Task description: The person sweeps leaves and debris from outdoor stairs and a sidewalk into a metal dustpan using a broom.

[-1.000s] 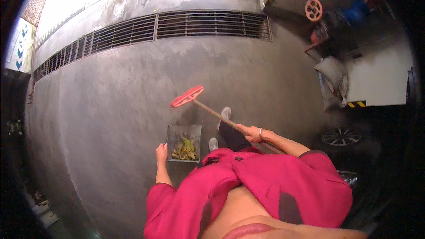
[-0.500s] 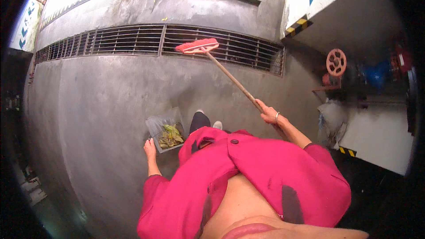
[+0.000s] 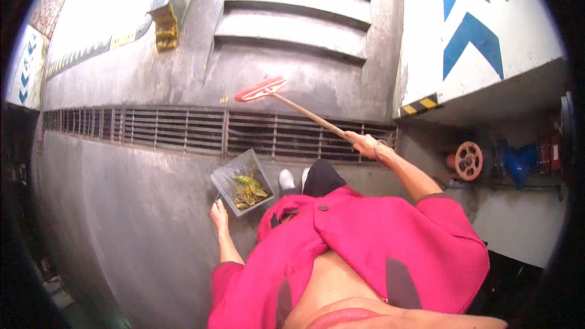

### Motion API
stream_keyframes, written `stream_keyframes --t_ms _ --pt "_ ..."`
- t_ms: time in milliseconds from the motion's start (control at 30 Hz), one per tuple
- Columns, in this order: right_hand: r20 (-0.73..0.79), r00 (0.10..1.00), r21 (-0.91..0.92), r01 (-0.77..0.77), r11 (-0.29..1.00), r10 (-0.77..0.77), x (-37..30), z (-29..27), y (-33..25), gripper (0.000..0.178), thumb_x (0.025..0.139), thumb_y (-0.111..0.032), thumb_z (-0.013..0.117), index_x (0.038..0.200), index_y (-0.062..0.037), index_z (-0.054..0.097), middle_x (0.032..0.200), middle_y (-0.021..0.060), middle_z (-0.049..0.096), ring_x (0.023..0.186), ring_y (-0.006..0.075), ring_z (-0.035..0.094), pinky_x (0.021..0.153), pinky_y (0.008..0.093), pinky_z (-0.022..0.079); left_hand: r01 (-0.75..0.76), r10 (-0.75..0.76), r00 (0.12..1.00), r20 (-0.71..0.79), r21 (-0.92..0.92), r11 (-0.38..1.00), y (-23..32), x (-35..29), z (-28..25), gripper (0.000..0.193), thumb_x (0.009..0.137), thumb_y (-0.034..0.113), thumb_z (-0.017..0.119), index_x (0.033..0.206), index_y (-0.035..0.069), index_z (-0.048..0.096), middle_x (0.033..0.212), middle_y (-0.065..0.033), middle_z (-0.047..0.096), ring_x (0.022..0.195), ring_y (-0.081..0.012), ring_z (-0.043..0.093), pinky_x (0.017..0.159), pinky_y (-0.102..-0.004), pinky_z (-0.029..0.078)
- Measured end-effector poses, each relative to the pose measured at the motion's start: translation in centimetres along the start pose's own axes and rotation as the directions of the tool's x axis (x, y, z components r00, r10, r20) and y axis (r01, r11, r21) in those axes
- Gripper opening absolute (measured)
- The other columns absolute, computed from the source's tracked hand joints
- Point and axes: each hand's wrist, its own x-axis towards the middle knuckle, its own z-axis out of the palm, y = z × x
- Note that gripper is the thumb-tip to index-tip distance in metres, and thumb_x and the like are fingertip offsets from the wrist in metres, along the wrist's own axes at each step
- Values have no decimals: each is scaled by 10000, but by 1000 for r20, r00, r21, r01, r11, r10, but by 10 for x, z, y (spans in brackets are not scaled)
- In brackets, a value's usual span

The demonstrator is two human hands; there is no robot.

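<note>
My right hand [image 3: 365, 144] is wrapped round the wooden handle of a broom [image 3: 317, 120]. The broom's red and white head [image 3: 261, 89] is out ahead, just past the floor grate. Low on my left side, my left hand [image 3: 220, 214] grips the near left edge or handle of a grey dustpan [image 3: 251, 161]; its fingers are small and partly hidden. Yellow-green and brown leaves [image 3: 251, 190] lie in the dustpan, toward its near end.
A long metal drain grate [image 3: 183, 128] crosses the floor ahead. Beyond it rise concrete steps [image 3: 292, 27], with a yellow block [image 3: 164, 29] to their left. At right are a low overhanging wall with blue chevrons [image 3: 472, 42] and a red valve wheel [image 3: 468, 161].
I have stepped forward: the grate and steps are nearer. The dustpan and broom have come along with me, and the broom head now reaches past the grate instead of over it.
</note>
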Motion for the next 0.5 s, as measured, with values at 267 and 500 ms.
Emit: stream_keyframes --t_ms 267,500 --pt "-43 972 -177 220 959 -231 329 -222 -8 461 850 -104 388 1309 -121 413 1172 177 559 907 352 612 791 446 499 -201 199 979 -42 -48 978 226 161 74 359 924 335 470 667 85 470 506 30 400 414 -60 364 376 -248 291" --pt "105 977 -337 210 918 -185 638 -360 -59 550 823 -61 386 1339 -251 384 969 186 615 853 312 621 699 411 494 68 -73 986 148 44 997 433 233 109 323 917 285 466 818 -21 488 653 -171 487 584 -284 443 580 -382 389"
